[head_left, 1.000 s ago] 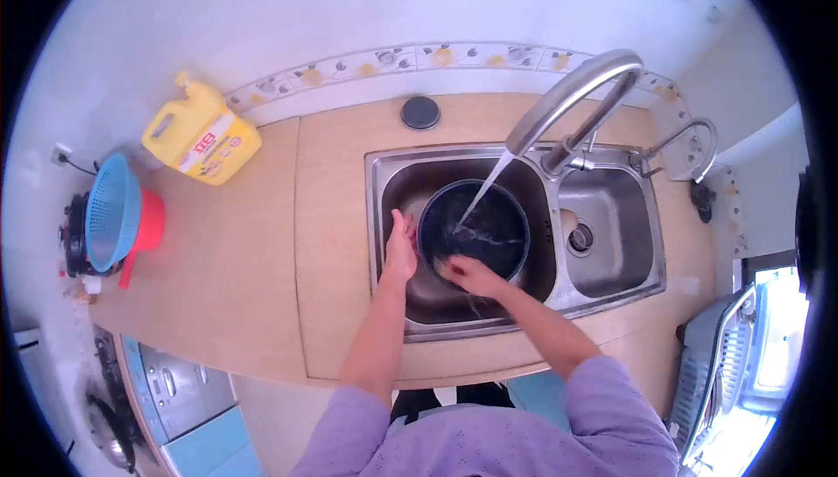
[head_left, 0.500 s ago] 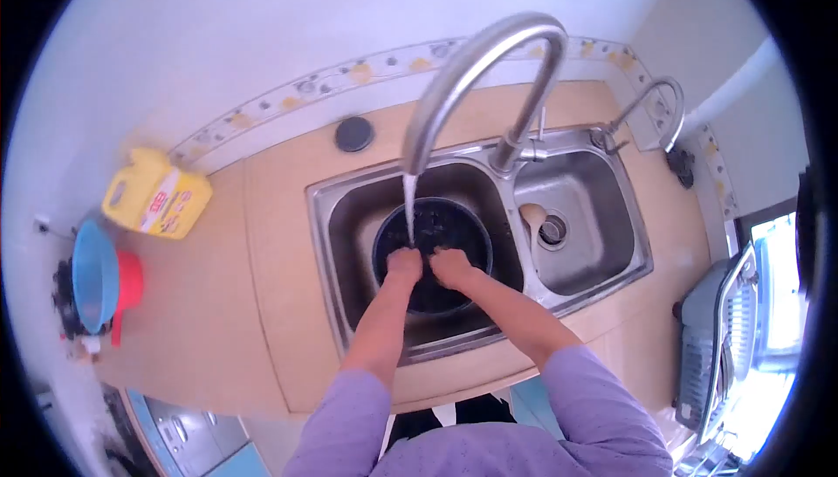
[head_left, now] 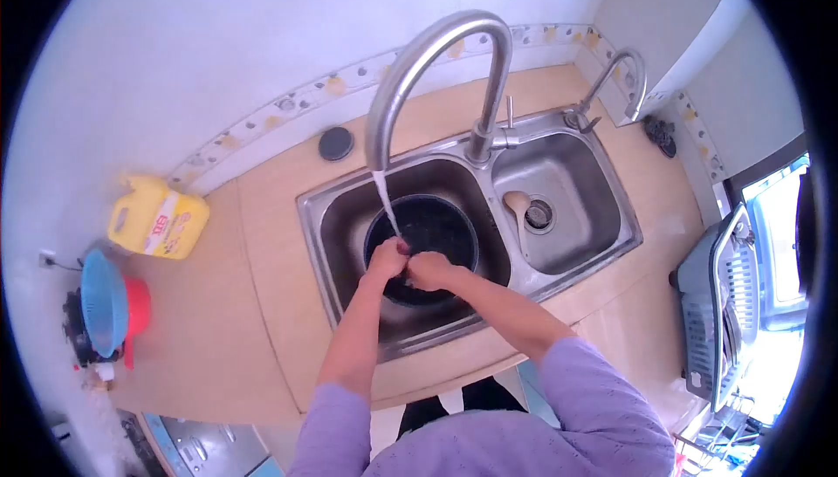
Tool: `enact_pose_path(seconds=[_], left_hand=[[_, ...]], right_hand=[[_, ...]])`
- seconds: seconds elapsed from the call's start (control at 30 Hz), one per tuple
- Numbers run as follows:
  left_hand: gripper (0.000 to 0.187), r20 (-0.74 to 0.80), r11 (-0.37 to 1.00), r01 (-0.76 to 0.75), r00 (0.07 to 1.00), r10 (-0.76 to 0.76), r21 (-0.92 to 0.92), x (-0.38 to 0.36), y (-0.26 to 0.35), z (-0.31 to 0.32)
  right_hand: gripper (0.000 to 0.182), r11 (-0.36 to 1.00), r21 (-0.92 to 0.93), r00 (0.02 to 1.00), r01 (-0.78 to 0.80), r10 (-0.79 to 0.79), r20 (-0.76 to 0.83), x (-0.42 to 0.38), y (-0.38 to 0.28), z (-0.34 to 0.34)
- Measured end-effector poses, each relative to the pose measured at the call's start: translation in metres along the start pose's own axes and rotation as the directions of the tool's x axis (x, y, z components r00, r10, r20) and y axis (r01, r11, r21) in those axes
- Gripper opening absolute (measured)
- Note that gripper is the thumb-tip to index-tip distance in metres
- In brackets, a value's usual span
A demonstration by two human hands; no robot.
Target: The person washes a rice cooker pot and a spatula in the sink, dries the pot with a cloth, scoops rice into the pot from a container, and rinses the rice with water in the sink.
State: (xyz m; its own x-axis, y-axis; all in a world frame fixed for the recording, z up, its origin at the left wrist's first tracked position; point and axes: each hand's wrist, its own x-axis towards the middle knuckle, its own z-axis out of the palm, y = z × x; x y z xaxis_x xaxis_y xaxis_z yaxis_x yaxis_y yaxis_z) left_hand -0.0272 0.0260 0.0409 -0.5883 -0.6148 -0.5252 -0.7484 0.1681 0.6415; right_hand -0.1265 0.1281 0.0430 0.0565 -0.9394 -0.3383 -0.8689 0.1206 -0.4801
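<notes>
Water runs from the large curved faucet (head_left: 436,41) into a dark round pot (head_left: 449,215) in the left sink basin (head_left: 349,206). My left hand (head_left: 388,259) is over the near-left part of the pot, under the stream, with its fingers closed around something small and dark reddish that I cannot make out. Right beside it, my right hand (head_left: 429,271) has its fingers curled inward, close to my left fingertips. Whatever my right hand grips is too small or hidden to name. Dark water or contents fill the pot.
A wooden spoon (head_left: 518,206) lies in the right basin (head_left: 567,180) near the drain. A small faucet (head_left: 633,67) stands behind it. On the left counter are a yellow jug (head_left: 161,219), a blue basin (head_left: 103,302) and a red container (head_left: 137,305). A grey rack (head_left: 707,311) stands at right.
My hands have come up out of the pot's dark contents and closer together, now under the stream. The whole view has shifted slightly with my head.
</notes>
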Motion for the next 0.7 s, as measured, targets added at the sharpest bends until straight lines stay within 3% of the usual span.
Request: enact_pose_path(seconds=[0.1,0.13,0.17,0.23,0.27,0.37,0.5,0.6,0.7], left_hand=[[0.03,0.081,0.877,0.054,0.997,-0.017,-0.478,-0.02,0.004,-0.014],[0.033,0.11,0.845,0.092,0.993,-0.04,-0.527,-0.027,0.012,-0.023],[0.033,0.039,0.868,0.01,0.999,0.011,-0.496,-0.033,0.016,-0.028],[0.035,-0.087,0.899,-0.138,0.99,0.111,-0.417,-0.041,0.012,-0.032],[0.037,-0.194,0.921,-0.252,0.96,0.2,-0.296,-0.035,-0.001,-0.03],[0.036,-0.519,0.946,-0.323,0.809,0.275,-0.003,-0.066,0.006,-0.035],[0.049,-0.602,0.979,-0.1,0.776,0.188,0.176,-0.072,-0.02,-0.024],[0.057,-0.465,0.991,0.087,0.885,-0.028,0.106,-0.066,-0.041,-0.011],[0.056,-0.445,0.989,0.147,0.885,-0.138,-0.014,-0.068,-0.04,0.0]], right_hand=[[0.017,0.998,0.05,0.994,-0.035,0.04,-0.104,-0.046,-0.023,-0.07],[0.015,0.993,0.106,0.973,0.046,-0.021,-0.229,-0.057,-0.014,-0.078],[0.013,0.98,0.15,0.933,0.134,-0.074,-0.352,-0.067,-0.004,-0.087],[0.009,0.948,0.279,0.917,0.151,-0.029,-0.398,-0.104,-0.013,-0.132],[0.008,0.951,0.266,0.893,0.158,-0.023,-0.45,-0.124,-0.017,-0.154],[0.009,0.944,0.307,0.828,0.122,0.074,-0.556,-0.178,-0.019,-0.203],[0.01,0.916,0.392,0.699,0.084,0.226,-0.678,-0.231,-0.005,-0.238],[0.009,0.887,0.457,0.634,0.067,0.315,-0.706,-0.247,0.027,-0.236],[0.012,0.894,0.423,0.634,-0.145,0.413,-0.654,-0.249,0.066,-0.218]])
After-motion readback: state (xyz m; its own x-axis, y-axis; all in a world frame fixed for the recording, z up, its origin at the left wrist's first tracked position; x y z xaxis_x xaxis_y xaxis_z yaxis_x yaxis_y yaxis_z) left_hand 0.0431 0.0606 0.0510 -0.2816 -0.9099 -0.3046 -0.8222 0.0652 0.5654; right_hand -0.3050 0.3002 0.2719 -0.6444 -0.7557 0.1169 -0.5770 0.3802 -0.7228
